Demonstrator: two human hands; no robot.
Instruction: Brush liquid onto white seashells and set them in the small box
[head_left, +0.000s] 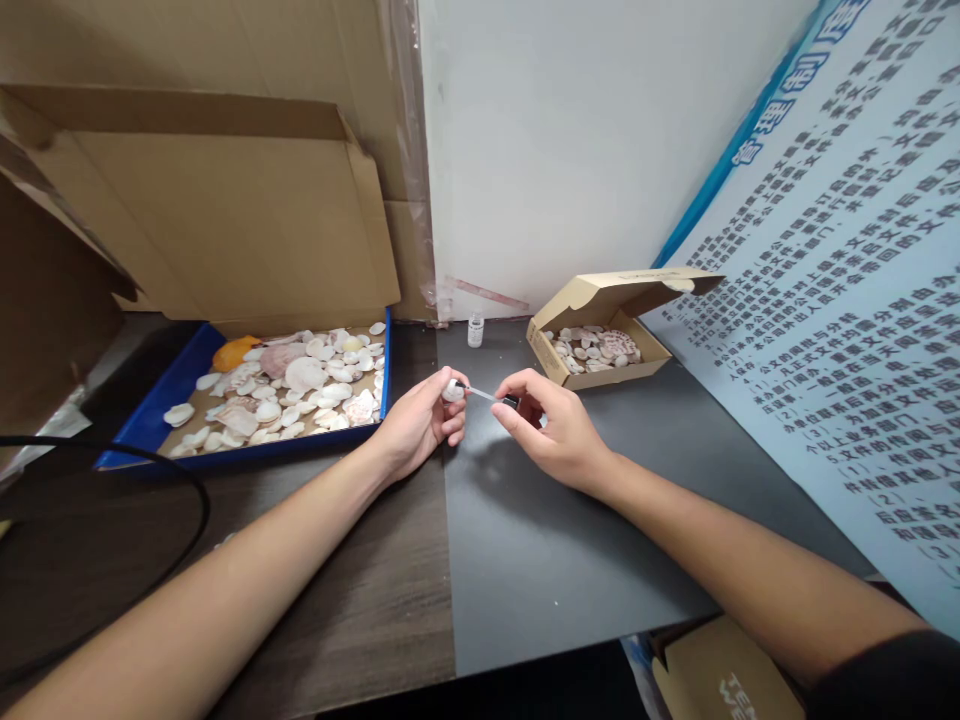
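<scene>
My left hand (pixel 420 425) pinches a small white shell (pixel 453 390) between thumb and fingers above the table. My right hand (pixel 551 425) holds a thin brush (pixel 489 396) with a black cap, and its tip touches the shell. A small open bottle (pixel 475 330) stands on the table just behind both hands. To the left lies a blue tray (pixel 150 415) filled with several pale shells. At the back right sits a small cardboard box (pixel 596 345) with more shells inside, its lid raised.
A large cardboard flap (pixel 217 200) rises behind the blue tray. A black cable (pixel 180 490) curves over the dark wooden table at the left. A grey mat (pixel 540 560) covers the table's right half. A printed blue sign (pixel 840 300) leans along the right side.
</scene>
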